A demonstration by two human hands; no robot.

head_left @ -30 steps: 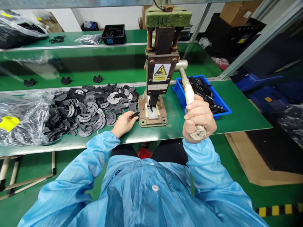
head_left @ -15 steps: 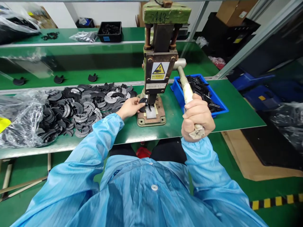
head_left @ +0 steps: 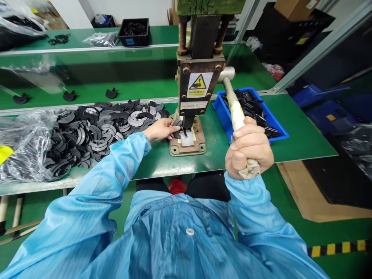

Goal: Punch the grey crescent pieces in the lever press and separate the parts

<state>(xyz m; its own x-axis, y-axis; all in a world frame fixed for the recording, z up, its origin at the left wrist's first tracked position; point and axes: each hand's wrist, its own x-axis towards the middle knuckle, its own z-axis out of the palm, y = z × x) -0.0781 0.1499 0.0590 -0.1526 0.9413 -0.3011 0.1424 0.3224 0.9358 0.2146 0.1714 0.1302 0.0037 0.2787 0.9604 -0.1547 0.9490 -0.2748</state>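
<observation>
My right hand (head_left: 249,149) is wrapped round the taped lever (head_left: 235,106) of a green hand press (head_left: 200,83) with a yellow warning label. My left hand (head_left: 162,130) pinches a black curved plastic part (head_left: 176,133) at the left side of the press, under its ram (head_left: 189,121). Below the ram, a small pale metal block (head_left: 187,138) lies on the press base (head_left: 200,135). The ram hides just how the part sits there. To the left of my left hand spreads a heap of black and grey curved parts (head_left: 99,131).
A blue bin (head_left: 280,130) of black pieces stands right of the press. Clear plastic bagging (head_left: 26,147) covers the heap's left end. Single black parts (head_left: 111,93) lie behind the heap. A black tray (head_left: 134,43) rests on the back shelf. The bench edge runs before my waist.
My view has shifted slightly. Both hands keep their holds: the left on the curved part beneath the ram, the right on the lever, which appears at nearly the same slant.
</observation>
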